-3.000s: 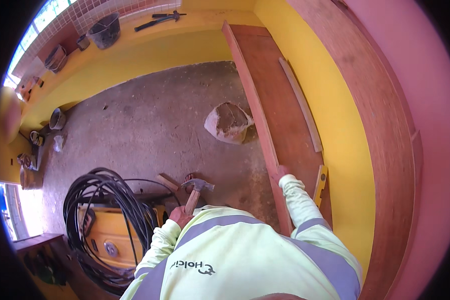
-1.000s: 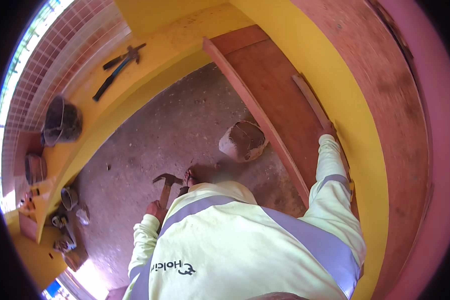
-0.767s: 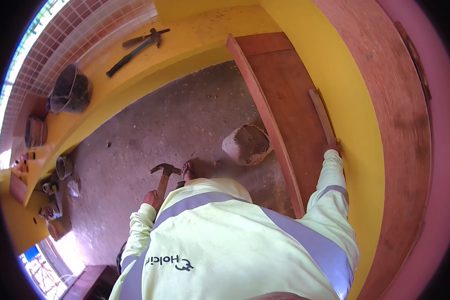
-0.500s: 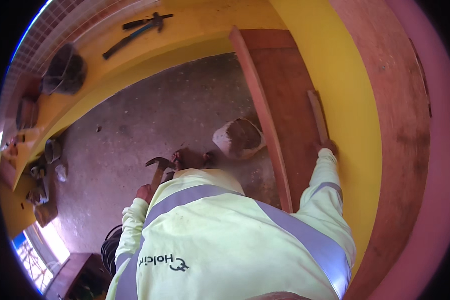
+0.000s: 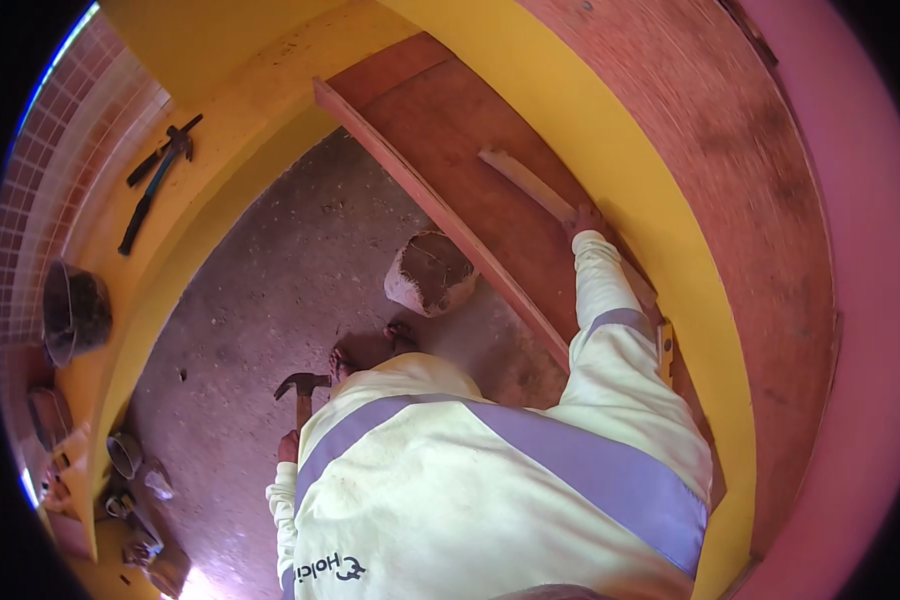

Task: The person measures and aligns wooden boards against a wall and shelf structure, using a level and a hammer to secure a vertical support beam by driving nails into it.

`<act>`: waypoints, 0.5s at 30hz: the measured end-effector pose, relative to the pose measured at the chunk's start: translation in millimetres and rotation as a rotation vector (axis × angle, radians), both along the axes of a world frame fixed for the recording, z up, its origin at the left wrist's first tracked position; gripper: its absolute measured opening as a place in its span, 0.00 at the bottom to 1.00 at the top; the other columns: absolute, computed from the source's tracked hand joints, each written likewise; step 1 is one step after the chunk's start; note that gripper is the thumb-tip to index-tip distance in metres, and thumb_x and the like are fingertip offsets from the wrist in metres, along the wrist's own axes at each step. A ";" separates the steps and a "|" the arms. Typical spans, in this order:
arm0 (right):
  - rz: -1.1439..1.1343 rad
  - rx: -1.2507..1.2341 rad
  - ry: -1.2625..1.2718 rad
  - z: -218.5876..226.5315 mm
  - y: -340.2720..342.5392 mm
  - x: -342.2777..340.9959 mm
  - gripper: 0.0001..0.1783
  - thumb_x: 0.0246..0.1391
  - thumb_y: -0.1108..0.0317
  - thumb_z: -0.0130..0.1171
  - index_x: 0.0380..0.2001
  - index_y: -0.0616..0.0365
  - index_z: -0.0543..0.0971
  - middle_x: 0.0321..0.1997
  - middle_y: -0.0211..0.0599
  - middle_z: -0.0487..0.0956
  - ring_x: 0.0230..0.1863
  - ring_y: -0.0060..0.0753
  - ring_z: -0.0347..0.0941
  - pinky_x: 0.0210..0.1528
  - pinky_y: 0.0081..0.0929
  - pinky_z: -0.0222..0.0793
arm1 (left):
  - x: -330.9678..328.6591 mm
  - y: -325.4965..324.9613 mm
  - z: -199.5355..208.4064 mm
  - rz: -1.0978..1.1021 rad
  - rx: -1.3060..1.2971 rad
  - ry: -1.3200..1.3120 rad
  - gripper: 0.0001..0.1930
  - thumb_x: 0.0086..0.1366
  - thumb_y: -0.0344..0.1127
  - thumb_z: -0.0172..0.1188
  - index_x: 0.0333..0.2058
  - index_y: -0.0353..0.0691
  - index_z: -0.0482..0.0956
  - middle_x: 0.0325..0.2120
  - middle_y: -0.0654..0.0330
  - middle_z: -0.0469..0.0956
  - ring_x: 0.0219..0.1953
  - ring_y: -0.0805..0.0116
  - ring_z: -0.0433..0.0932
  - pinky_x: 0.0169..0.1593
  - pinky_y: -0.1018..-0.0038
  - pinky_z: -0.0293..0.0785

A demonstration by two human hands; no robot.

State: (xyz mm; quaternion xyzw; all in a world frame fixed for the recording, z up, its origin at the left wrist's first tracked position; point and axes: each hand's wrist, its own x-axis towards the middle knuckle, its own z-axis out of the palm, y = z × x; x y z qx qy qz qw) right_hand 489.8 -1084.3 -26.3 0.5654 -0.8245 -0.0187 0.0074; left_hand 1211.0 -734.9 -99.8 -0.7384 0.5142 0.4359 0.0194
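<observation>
- I see the left hand at the lower left, partly cut off from me by the shirt; its fingers are wrapped round the handle of a hammer.
- That hammer is left of the shirt, claw end pointing left and head up, with the floor behind it in my view.
- I have the right hand right of centre, arm reaching out, touching a wooden strip partway along its length. I can't tell whether the fingers pinch the strip or only rest on it.
- The strip lies slantwise on a brown panel, near the yellow wall; it shows on both sides of the hand.
- I find a yellow level beside the right forearm, near the wall.
- Along the panel's left side runs a raised edge board; just left of it an open, whitish sack sits on the floor near the feet.
- At the upper left I spot a second hammer on the yellow ledge, with a dark bucket below it in the frame.
</observation>
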 end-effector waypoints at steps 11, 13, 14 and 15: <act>0.294 0.120 0.040 5.6 18.2 39.9 0.31 0.41 0.70 0.65 0.49 0.57 0.62 0.44 0.59 0.69 0.49 0.60 0.65 0.46 0.49 0.63 | -4.7 -27.0 14.2 -0.152 0.153 -0.104 0.17 0.60 0.46 0.48 0.35 0.38 0.78 0.34 0.41 0.77 0.40 0.42 0.76 0.44 0.55 0.72; 0.443 -0.052 -0.048 17.9 17.5 50.5 0.31 0.41 0.72 0.66 0.48 0.58 0.62 0.44 0.58 0.69 0.45 0.60 0.67 0.42 0.49 0.64 | -6.1 -32.5 13.5 -0.145 0.154 -0.122 0.17 0.60 0.45 0.49 0.34 0.38 0.78 0.35 0.41 0.77 0.41 0.42 0.76 0.44 0.56 0.72; 0.529 -0.127 0.020 24.9 17.8 55.1 0.29 0.43 0.69 0.64 0.48 0.57 0.63 0.43 0.58 0.69 0.41 0.60 0.68 0.41 0.50 0.64 | -6.2 -33.3 14.4 -0.132 0.149 -0.121 0.17 0.60 0.45 0.49 0.34 0.38 0.78 0.35 0.41 0.77 0.41 0.42 0.76 0.44 0.56 0.72; 0.549 -0.130 0.018 51.2 12.3 84.1 0.29 0.43 0.69 0.64 0.48 0.57 0.63 0.43 0.58 0.69 0.41 0.60 0.68 0.41 0.50 0.64 | -7.9 -31.4 13.3 -0.113 0.162 -0.119 0.17 0.59 0.46 0.50 0.35 0.38 0.79 0.35 0.41 0.77 0.41 0.43 0.76 0.45 0.56 0.72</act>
